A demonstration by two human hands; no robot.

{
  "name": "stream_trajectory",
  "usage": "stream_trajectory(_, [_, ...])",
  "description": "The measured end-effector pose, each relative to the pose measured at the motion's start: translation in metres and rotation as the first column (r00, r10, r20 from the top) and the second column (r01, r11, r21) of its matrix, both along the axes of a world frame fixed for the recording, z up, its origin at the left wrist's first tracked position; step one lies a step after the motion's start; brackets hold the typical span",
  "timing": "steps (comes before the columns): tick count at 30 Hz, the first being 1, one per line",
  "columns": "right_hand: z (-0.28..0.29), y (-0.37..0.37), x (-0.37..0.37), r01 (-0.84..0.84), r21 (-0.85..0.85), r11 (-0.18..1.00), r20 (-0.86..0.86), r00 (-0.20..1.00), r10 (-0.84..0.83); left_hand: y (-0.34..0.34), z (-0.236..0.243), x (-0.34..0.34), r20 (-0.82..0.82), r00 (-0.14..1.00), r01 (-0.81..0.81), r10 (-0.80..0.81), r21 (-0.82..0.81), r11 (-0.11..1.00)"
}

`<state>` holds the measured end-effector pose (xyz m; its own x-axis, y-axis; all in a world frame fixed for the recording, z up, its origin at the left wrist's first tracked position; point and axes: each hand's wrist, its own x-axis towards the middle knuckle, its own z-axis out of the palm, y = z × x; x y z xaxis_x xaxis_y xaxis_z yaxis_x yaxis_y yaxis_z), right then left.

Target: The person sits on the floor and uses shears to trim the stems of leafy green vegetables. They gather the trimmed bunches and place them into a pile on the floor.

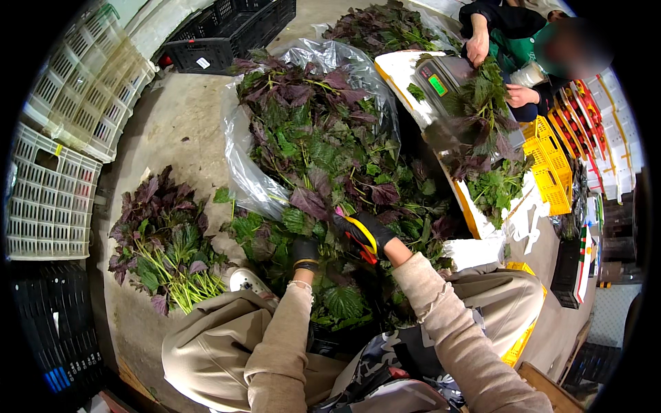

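Note:
My right hand (370,231), in a black glove, is closed round a pair of shears (361,233) with yellow and red handles. The blade end points into the leaves and is hard to make out. To its left, my black-gloved left hand (305,252) is in among perilla leaves, which hide its fingers. Green and purple perilla stems (344,301) lie under and between both hands. Just beyond, a clear plastic bag (241,155) is heaped with more perilla (310,117). A separate bunch of perilla (169,237) lies on the floor at the left, cut stems toward me.
At the right, another person's hands (521,95) hold perilla over a scale (441,88) on a white foam box. Pale crates (51,196) and black crates (55,323) are stacked left. A black crate (227,41) stands at the back, yellow crates (547,165) at right.

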<state>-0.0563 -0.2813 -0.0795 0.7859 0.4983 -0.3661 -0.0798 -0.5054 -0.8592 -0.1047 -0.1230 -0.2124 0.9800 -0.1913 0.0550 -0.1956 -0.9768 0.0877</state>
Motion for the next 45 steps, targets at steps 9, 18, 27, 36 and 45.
stream_trajectory(9, [0.017, 0.004, -0.002, 0.243, -0.181, 0.953, 0.025, 0.97, -0.243, 0.002, -0.023, -0.004, -0.204, 0.959, -0.254, 0.197, -0.312, 0.915])
stream_trajectory(18, [-0.058, -0.002, -0.027, 0.571, -0.229, 0.788, 0.363, 0.801, -0.476, -0.007, -0.046, 0.007, -0.361, 0.771, -0.602, 0.526, -0.684, 0.413])
stream_trajectory(27, [0.04, 0.024, -0.007, 0.663, -0.05, 0.747, 0.211, 0.738, -0.641, 0.036, -0.002, 0.009, 0.346, 0.937, 0.062, -0.047, -0.032, 0.998])
stream_trajectory(36, [0.152, 0.002, -0.023, 0.581, 0.18, 0.794, 0.561, 0.603, -0.568, 0.006, 0.063, 0.018, -0.286, 0.953, -0.189, 0.106, -0.281, 0.941])
stream_trajectory(45, [-0.047, -0.056, -0.043, 0.725, -0.065, 0.686, 0.152, 0.686, -0.711, 0.019, 0.026, 0.01, -0.701, 0.7, -0.152, 0.138, 0.042, 0.987])
